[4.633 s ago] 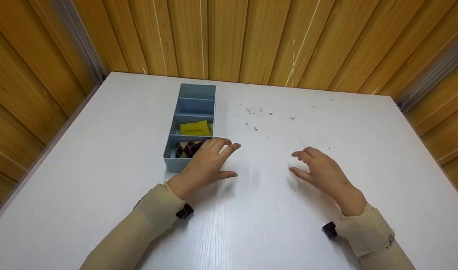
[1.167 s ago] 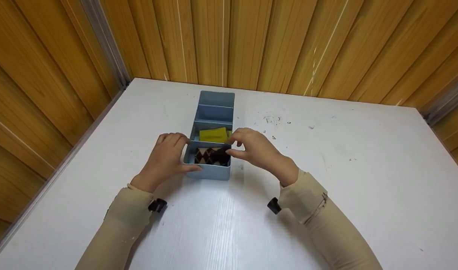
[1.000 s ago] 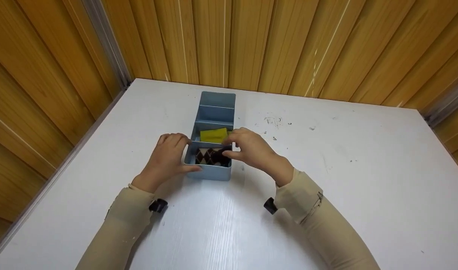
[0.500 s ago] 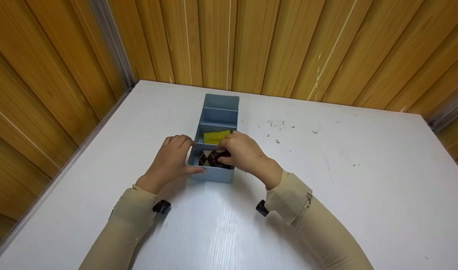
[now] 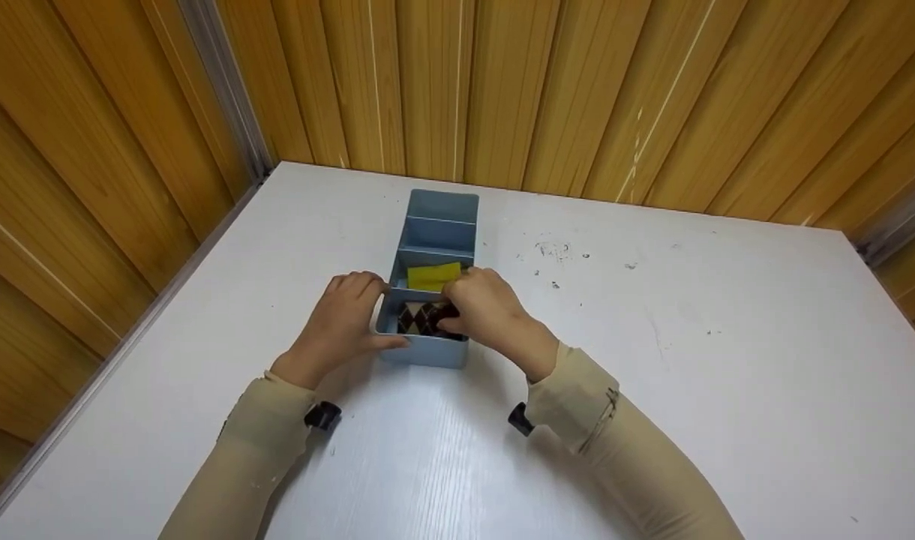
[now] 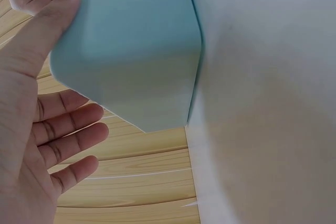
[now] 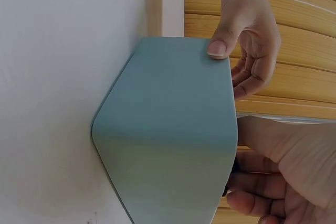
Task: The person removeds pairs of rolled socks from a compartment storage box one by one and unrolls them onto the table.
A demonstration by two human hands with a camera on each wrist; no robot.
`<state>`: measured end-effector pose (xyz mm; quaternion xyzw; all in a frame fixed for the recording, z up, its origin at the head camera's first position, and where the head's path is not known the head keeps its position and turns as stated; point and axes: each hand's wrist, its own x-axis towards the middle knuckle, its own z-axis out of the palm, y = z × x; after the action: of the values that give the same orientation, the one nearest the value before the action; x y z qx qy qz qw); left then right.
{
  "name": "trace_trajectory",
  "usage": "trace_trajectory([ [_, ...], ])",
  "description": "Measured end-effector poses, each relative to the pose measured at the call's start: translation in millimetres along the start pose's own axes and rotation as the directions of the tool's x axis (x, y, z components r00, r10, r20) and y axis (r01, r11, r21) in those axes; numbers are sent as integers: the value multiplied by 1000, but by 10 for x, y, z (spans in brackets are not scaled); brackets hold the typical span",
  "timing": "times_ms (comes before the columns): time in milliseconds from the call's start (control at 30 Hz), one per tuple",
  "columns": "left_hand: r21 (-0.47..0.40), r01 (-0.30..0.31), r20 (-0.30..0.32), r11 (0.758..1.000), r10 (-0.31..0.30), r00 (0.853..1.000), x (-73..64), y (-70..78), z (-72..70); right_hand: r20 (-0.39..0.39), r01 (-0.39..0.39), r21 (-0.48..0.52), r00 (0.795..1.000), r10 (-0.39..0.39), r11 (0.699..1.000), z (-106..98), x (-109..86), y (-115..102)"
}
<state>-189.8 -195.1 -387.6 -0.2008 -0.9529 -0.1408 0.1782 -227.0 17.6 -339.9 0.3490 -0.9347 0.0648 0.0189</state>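
Note:
A long blue-grey storage box (image 5: 427, 352) with dividers stands on the white table. Its front compartment holds a folded argyle-patterned sock (image 5: 414, 318) in dark brown and cream. Farther back, the following compartment contains a folded yellow cloth item (image 5: 433, 276). At the front left corner, my left hand (image 5: 341, 322) holds the box, its thumb (image 6: 50, 22) on the outer front wall and its fingers along the left side. My right hand (image 5: 491, 307) reaches over the right rim and pinches the sock's dark right part; its fingertips are partly hidden by the box wall.
The white table (image 5: 697, 375) carries dark scuff marks right of the box. Wood-look panels (image 5: 547, 90) rise behind its back edge and on both sides. Two farther box compartments (image 5: 439, 234) hold nothing visible. A small black camera sits at each wrist.
My right hand has come left from above the table and down into the front compartment onto the sock. My left hand has shifted from over the compartment to the box's left front corner.

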Motion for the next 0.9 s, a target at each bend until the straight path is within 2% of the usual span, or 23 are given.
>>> trace_trajectory([
  [167,-1,4,-6,1000,-4,1000,-4,1,-5,15,24,-63,1000,-23,998,8,-4,-32],
  [367,2,-13,-24,1000,13,1000,-16,-1,-24,-41,79,-122,996,-84,989,43,-18,-45],
  [500,3,-7,-19,1000,7,1000,-17,-5,-24,-49,82,-145,995,-90,986,67,-6,-58],
  [667,0,-7,-13,1000,7,1000,-12,0,-19,-54,71,-224,995,-85,972,105,13,-62],
  [900,0,-10,-7,1000,10,1000,-11,4,-12,-108,54,-200,991,-77,978,170,21,-36],
])
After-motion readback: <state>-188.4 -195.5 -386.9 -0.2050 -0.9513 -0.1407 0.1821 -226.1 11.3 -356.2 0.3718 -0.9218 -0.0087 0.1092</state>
